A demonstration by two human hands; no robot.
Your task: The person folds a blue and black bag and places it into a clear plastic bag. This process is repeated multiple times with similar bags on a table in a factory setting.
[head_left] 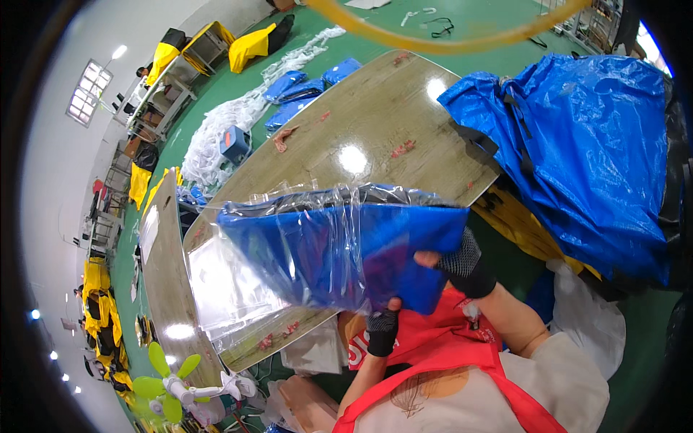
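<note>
Holding folded blue item in clear plastic bag (pixel 339 249) above wooden desk (pixel 375 123) w/ both gloved hands, left hand (pixel 381 326) pinching lower edge, right hand (pixel 462 263) gripping right end, big blue bag pile (pixel 585 144) at right.

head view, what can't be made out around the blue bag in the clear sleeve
- Left hand: its fingers, behind the blue bag.
- Right hand: most fingers, behind the same bag.
- Clear sleeve: its opening, lost in glare.
- Table: near part, covered by the bag.
</note>
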